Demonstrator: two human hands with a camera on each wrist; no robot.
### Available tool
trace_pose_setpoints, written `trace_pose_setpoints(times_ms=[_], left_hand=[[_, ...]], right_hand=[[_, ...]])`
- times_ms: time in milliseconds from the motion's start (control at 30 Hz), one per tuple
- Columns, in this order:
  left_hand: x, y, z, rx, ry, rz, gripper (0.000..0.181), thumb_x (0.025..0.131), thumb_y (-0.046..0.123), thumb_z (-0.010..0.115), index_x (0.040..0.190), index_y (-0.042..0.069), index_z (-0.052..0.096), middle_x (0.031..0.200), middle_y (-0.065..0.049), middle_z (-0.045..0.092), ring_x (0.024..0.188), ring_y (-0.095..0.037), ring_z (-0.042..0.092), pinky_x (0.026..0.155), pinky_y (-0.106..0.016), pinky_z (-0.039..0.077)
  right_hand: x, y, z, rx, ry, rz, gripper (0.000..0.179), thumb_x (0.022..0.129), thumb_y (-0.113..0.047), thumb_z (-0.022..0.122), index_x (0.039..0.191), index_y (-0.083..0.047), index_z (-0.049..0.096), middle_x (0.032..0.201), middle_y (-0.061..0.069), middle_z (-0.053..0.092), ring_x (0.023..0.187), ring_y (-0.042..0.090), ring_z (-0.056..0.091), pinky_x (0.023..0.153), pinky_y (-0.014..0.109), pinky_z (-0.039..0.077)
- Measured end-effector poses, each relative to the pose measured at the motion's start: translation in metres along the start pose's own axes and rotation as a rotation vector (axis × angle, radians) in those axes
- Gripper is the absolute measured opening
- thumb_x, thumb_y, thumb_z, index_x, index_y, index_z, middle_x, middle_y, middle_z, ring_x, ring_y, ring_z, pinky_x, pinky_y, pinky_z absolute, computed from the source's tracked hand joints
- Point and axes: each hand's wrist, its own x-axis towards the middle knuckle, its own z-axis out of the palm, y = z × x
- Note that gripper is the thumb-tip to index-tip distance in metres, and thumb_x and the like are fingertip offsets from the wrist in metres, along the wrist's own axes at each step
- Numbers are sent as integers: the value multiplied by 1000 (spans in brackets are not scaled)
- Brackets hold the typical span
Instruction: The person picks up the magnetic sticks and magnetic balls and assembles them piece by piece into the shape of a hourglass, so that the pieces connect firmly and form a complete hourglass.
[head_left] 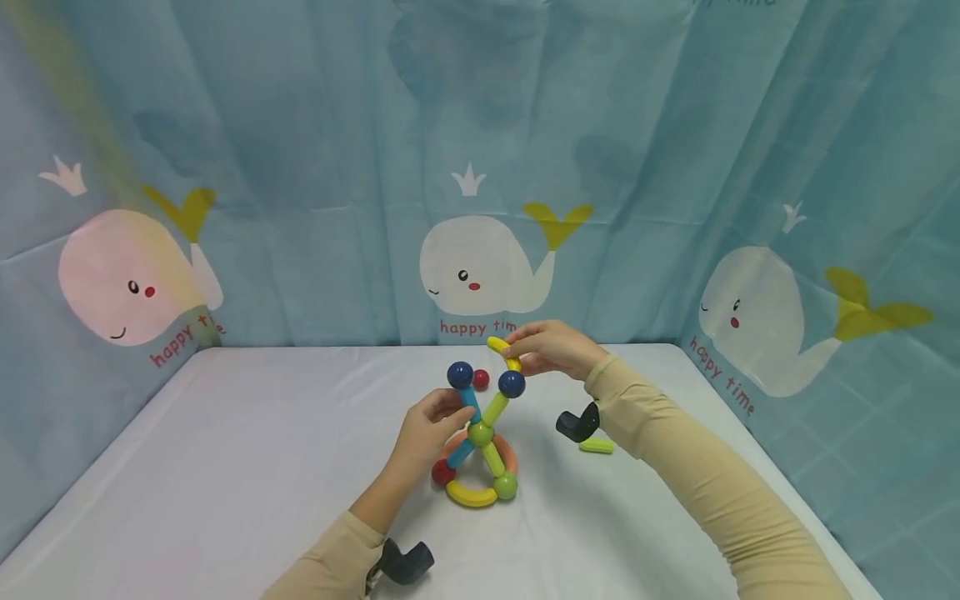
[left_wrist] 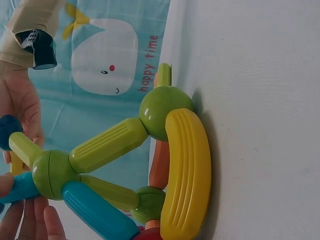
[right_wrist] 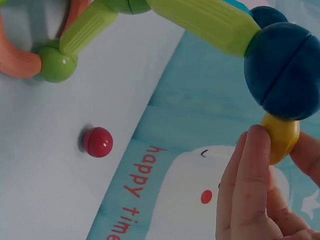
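A structure of coloured balls and sticks stands on the white table, with a green ball (head_left: 481, 433) at its middle and a ring of curved sticks at its base. My left hand (head_left: 429, 433) pinches the upper blue stick (head_left: 470, 403), which carries a dark blue ball (head_left: 460, 375). At the top right, my right hand (head_left: 553, 348) pinches a curved yellow stick (right_wrist: 281, 137) between thumb and fingers. One end of that stick meets the other dark blue ball (right_wrist: 280, 70), on top of a light green stick (right_wrist: 207, 25). A curved yellow stick (left_wrist: 187, 175) lies in the base.
A loose red ball (right_wrist: 98, 142) lies on the table behind the structure. To the right lies a light green stick (head_left: 596, 446), near the right wrist's black camera (head_left: 577, 423). A blue whale-print curtain (head_left: 337, 208) encloses the table's back and sides.
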Motion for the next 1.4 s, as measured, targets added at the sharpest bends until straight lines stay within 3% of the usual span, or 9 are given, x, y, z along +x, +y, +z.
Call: trace_pose_setpoints(times_ms=[267,567,1400], left_hand=[[1,0,-1,-42,-1,6,34,90,26,73,119,9,64,115,-6,67,108,-17,63,98,-33,54],[0,0,-1,-40,13,7,33,91,27,72,118,9,64,115,-7,67,109,-18,64,100,-35,54],[-1,0,0,-62,7,15,29,92,23,71,116,8,63,113,-7,67,105,-17,64,93,-27,56]], right_hand=[[-3,-2,4,-100,-5,-76,33,90,-19,70,120,-5,70,117,13,72,99,23,68,92,41,58],[-2,-3,8,-148,-31,-124,31,87,-21,72,115,-7,74,109,9,75,93,22,65,92,41,58],[2,-5,9,-212,-89,-131,28,83,-21,72,108,-9,77,107,6,75,91,21,64,86,36,59]])
